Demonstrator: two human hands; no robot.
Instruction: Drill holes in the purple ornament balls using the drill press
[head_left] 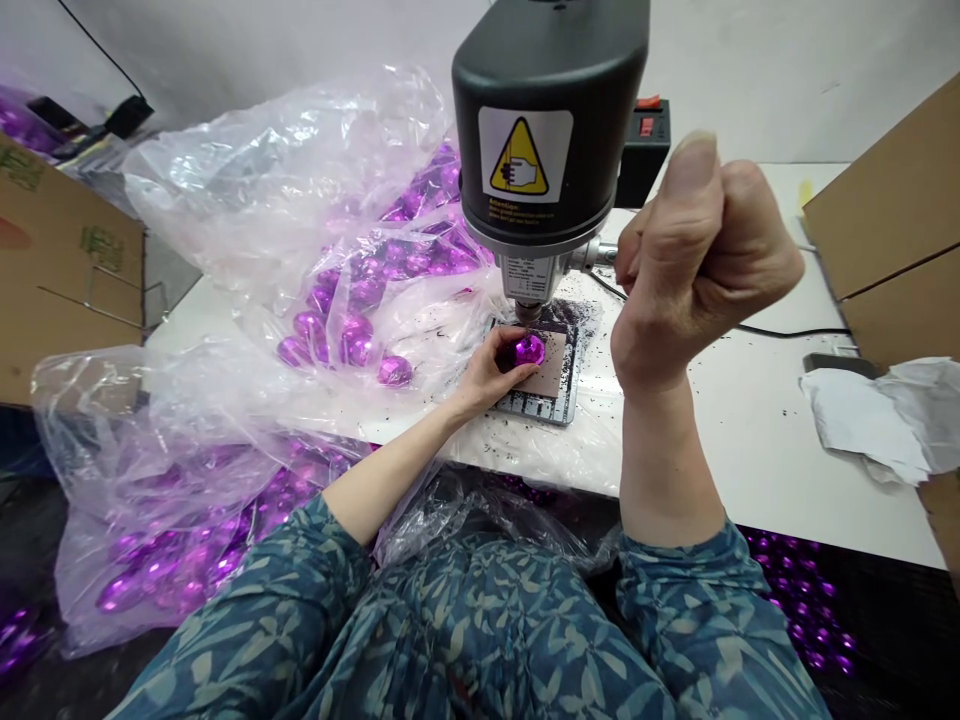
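The left hand (pixel 487 370) grasps one shiny purple egg (pixel 529 351) on a metal plate (pixel 534 405) under a drill head (pixel 544 130). The right hand (pixel 697 260) is clenched beside the drill's lever (pixel 592 255). A plastic bag (pixel 300 170) holds too many eggs to count, beside one cardboard box (pixel 67 250).

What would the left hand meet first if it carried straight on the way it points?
The left hand already holds a shiny purple egg-shaped piece, so that comes first. Beyond it, the line seems to reach the bench drill's metal spindle housing, though depth is unclear.
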